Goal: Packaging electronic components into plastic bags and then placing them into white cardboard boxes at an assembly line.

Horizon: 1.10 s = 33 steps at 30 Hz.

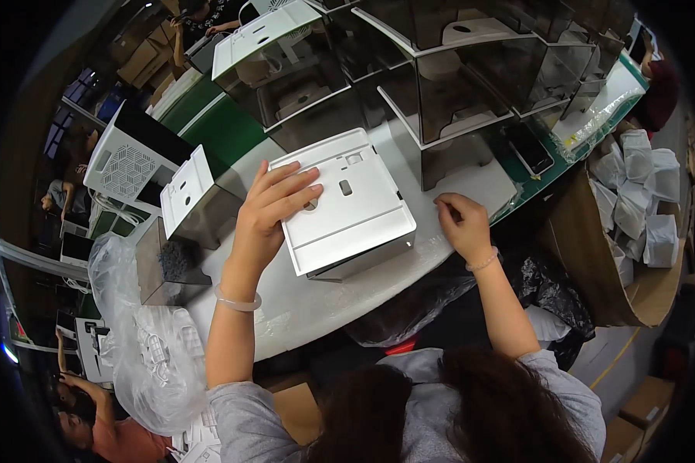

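A smoky see-through box with a white panel [355, 208] on top stands on the pale worktable in front of me. The panel has a round hole, a slot and a small square recess. My left hand [274, 201] lies on the panel's left part, its fingers stretched out flat across the top near the round hole. The thumb is hidden at the panel's side. To the right of the box, apart from it, my right hand [463, 224] hovers over the table's edge with curled fingers and thumb pressed together. Whatever they pinch, if anything, is too small to make out.
Smoky boxes with white tops [471, 92] stand stacked at the back. A phone [528, 147] lies at the back right. Clear plastic bags [150, 347] hang at the left. A carton [649, 301] with white wrapped packs stands right. Co-workers are at the left and far side.
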Motion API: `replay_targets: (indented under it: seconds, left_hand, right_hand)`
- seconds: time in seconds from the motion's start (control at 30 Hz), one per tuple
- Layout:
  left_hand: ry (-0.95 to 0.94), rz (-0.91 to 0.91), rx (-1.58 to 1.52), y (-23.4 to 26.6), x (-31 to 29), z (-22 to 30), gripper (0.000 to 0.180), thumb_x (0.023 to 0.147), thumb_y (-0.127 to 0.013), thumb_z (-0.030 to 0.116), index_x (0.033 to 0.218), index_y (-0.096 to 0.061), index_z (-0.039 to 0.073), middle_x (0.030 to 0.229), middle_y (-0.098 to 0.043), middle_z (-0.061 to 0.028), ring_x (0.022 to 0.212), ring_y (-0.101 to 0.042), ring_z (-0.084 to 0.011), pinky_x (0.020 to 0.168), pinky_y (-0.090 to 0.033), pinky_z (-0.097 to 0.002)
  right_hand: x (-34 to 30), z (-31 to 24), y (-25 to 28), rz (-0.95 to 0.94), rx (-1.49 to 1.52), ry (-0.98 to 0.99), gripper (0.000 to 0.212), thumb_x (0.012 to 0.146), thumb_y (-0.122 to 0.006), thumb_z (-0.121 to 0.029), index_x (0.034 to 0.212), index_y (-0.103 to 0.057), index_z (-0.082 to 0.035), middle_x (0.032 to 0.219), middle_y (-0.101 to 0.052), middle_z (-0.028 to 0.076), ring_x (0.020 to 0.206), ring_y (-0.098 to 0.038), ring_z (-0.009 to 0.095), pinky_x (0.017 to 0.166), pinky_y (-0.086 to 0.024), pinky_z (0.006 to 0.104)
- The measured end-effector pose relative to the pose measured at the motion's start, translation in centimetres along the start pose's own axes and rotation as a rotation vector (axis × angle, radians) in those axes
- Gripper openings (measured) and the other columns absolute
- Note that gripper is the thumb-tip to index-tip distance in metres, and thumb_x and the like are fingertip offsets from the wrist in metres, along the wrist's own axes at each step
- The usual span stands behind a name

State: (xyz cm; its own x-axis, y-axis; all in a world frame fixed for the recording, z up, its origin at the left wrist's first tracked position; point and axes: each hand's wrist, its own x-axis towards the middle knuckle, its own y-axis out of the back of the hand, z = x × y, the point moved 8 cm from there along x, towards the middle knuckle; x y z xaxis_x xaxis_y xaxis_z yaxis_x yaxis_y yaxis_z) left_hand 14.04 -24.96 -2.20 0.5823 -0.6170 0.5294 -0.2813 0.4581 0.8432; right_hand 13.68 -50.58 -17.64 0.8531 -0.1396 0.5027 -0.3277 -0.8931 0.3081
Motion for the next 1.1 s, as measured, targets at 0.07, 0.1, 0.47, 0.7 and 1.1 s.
replay_targets:
  seconds: [0.07, 0.1, 0.47, 0.7, 1.1]
  left_hand:
    - [0.019, -0.080, -0.031, 0.0, 0.1, 0.2, 0.038, 0.080, -0.060, 0.001, 0.112, -0.067, 0.018, 0.120, -0.064, -0.0016, 0.118, -0.054, -0.0283, 0.110, -0.030, -0.0517]
    - [0.026, -0.087, -0.033, 0.5, 0.3, 0.6, 0.038, 0.080, -0.060, 0.001, 0.112, -0.067, 0.018, 0.120, -0.064, -0.0016, 0.118, -0.054, -0.0283, 0.110, -0.030, -0.0517]
    - [-0.084, -0.308, -0.032, 2.7, 4.1, 5.4, 0.040, 0.088, -0.050, 0.014, 0.126, -0.061, 0.018, 0.145, -0.040, -0.0158, 0.138, -0.030, -0.0359, 0.114, -0.017, -0.0508]
    - [-0.177, -0.513, -0.082, -3.9, 2.5, 6.0, 0.045, 0.095, -0.046, 0.043, 0.135, -0.053, 0.022, 0.152, -0.031, -0.0096, 0.142, -0.020, -0.0361, 0.114, -0.014, -0.0515]
    - [0.493, -0.466, -0.191, -5.2, 5.3, -6.5, 0.036, 0.096, -0.046, 0.029, 0.111, -0.062, 0.000, 0.102, -0.067, -0.0176, 0.092, -0.063, -0.0318, 0.084, -0.046, -0.0357]
  right_hand:
    - [-0.1, -0.1, 0.2, 0.005, 0.030, -0.001, 0.008, 0.082, -0.062, -0.001, 0.088, -0.065, 0.002, 0.075, -0.065, 0.010, 0.056, -0.055, 0.013, 0.052, -0.042, 0.0235]
    - [-0.2, -0.1, 0.1, 0.000, 0.034, -0.009, 0.008, 0.082, -0.062, -0.001, 0.088, -0.065, 0.002, 0.075, -0.065, 0.010, 0.056, -0.055, 0.013, 0.052, -0.042, 0.0235]
    - [0.1, -1.1, 0.8, 0.016, 0.013, 0.014, 0.008, 0.082, -0.061, 0.001, 0.088, -0.065, 0.001, 0.071, -0.062, 0.008, 0.054, -0.053, 0.011, 0.051, -0.041, 0.0230]
    - [-0.2, -0.1, 0.4, 0.032, -0.038, 0.042, 0.007, 0.082, -0.060, 0.000, 0.087, -0.065, 0.000, 0.068, -0.061, 0.008, 0.053, -0.052, 0.011, 0.051, -0.041, 0.0237]
    - [0.7, 4.2, 0.0, 0.033, -0.004, -0.019, 0.008, 0.085, -0.060, -0.003, 0.089, -0.064, 0.002, 0.067, -0.061, 0.007, 0.057, -0.055, 0.010, 0.055, -0.044, 0.0244]
